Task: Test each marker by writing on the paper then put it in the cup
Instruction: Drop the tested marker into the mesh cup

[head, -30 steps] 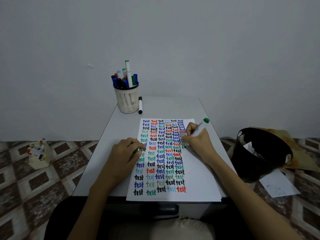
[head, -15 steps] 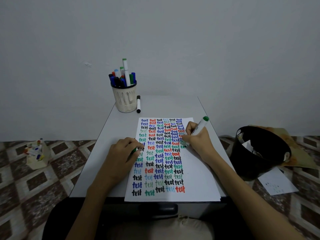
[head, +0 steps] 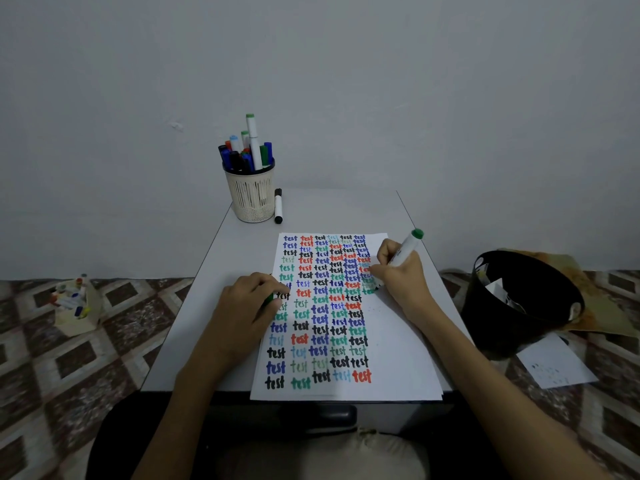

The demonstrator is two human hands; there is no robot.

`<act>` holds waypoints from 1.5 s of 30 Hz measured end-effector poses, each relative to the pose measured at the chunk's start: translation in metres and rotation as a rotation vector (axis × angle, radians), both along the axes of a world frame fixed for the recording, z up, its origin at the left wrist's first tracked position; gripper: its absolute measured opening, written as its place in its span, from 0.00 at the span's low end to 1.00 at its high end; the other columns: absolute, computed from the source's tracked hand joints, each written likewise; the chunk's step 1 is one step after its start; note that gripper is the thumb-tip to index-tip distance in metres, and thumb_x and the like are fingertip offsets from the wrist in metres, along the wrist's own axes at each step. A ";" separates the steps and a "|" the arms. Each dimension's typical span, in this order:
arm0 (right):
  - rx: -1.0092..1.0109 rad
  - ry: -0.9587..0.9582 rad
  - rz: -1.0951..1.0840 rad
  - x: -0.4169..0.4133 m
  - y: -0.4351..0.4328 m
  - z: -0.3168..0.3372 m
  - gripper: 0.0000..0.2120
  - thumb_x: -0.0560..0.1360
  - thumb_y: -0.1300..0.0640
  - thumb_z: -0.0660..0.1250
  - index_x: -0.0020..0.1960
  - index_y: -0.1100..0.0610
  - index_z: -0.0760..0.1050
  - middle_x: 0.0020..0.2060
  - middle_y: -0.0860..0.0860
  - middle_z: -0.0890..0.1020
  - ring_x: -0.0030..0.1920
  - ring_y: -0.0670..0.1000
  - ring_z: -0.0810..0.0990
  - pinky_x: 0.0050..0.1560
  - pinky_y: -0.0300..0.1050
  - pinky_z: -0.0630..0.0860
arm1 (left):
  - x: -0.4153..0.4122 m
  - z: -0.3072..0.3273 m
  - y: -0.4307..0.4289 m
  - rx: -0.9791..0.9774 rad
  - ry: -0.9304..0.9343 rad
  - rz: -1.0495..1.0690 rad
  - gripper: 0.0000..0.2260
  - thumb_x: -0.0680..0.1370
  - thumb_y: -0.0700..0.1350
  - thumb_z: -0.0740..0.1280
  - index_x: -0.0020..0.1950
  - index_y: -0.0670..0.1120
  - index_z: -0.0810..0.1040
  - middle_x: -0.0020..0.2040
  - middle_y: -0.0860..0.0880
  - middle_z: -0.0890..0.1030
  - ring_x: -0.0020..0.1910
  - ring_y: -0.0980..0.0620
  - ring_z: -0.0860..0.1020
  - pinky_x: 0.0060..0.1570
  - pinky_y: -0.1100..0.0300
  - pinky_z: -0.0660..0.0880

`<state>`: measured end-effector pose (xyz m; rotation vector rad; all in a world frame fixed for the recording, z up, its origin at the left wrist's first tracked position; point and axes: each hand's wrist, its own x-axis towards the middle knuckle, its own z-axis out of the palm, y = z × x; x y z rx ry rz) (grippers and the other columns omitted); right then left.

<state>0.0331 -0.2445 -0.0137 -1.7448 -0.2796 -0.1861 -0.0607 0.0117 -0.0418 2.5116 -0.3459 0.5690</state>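
White paper sheet [head: 398,358] nearest me is mostly filled with "test". My left hand [head: 247,306] pinches a small green cap [head: 269,299] at its edge. My right hand [head: 398,275] grips the white green-ended marker [head: 407,247], tip on the paper. Farther off, one black-capped white marker [head: 278,206], probably the last to test, lies beside the crowded cream mesh cup [head: 251,199].

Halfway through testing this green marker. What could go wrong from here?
1. The right hand holding the green marker rests on the paper beside fresh green writing and may smear it.
2. The cup is already crowded with markers; adding this one could tip it or knock the black marker lying beside it.
3. The paper overhangs the table's near edge; when the left hand, gripping a green cap, lifts off, it may slide.
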 end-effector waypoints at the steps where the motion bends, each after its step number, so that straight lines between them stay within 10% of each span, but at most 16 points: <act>1: 0.026 0.005 0.010 0.001 -0.001 -0.001 0.19 0.67 0.78 0.64 0.31 0.57 0.62 0.29 0.54 0.67 0.32 0.51 0.67 0.31 0.33 0.70 | 0.000 0.000 0.000 -0.001 0.003 0.001 0.14 0.78 0.52 0.55 0.54 0.49 0.78 0.53 0.53 0.77 0.52 0.54 0.75 0.51 0.47 0.74; 11: -0.016 0.041 0.069 -0.002 0.000 0.004 0.18 0.67 0.77 0.65 0.31 0.58 0.63 0.27 0.53 0.67 0.28 0.47 0.67 0.30 0.37 0.68 | -0.001 0.001 -0.001 0.006 0.011 0.012 0.15 0.78 0.53 0.54 0.54 0.49 0.77 0.54 0.54 0.76 0.52 0.55 0.74 0.52 0.49 0.73; 18: 0.486 0.109 -0.044 -0.003 -0.010 0.006 0.18 0.70 0.66 0.74 0.34 0.55 0.65 0.24 0.49 0.70 0.21 0.45 0.64 0.21 0.36 0.62 | -0.008 0.008 -0.001 0.059 -0.020 0.171 0.19 0.70 0.54 0.55 0.55 0.51 0.77 0.54 0.55 0.76 0.54 0.55 0.72 0.54 0.56 0.62; 27: 0.676 0.254 0.253 -0.011 -0.007 0.014 0.09 0.77 0.68 0.58 0.47 0.66 0.77 0.45 0.60 0.83 0.46 0.59 0.84 0.43 0.48 0.83 | -0.010 0.006 0.003 0.014 -0.043 0.234 0.16 0.74 0.54 0.56 0.54 0.50 0.77 0.51 0.53 0.76 0.50 0.53 0.73 0.49 0.56 0.66; 32: 0.625 0.339 0.430 -0.019 -0.005 0.021 0.09 0.76 0.70 0.58 0.47 0.65 0.76 0.41 0.64 0.79 0.37 0.57 0.83 0.35 0.43 0.81 | -0.015 0.019 -0.004 -0.235 -0.085 0.063 0.08 0.76 0.39 0.68 0.55 0.44 0.78 0.51 0.51 0.76 0.51 0.62 0.74 0.46 0.75 0.70; 45: 0.417 0.284 0.535 -0.028 0.001 0.020 0.07 0.68 0.72 0.68 0.44 0.65 0.74 0.47 0.64 0.82 0.36 0.58 0.84 0.36 0.44 0.82 | -0.019 0.026 -0.006 -0.368 -0.043 -0.088 0.13 0.72 0.49 0.67 0.55 0.49 0.79 0.51 0.56 0.80 0.52 0.59 0.78 0.49 0.70 0.74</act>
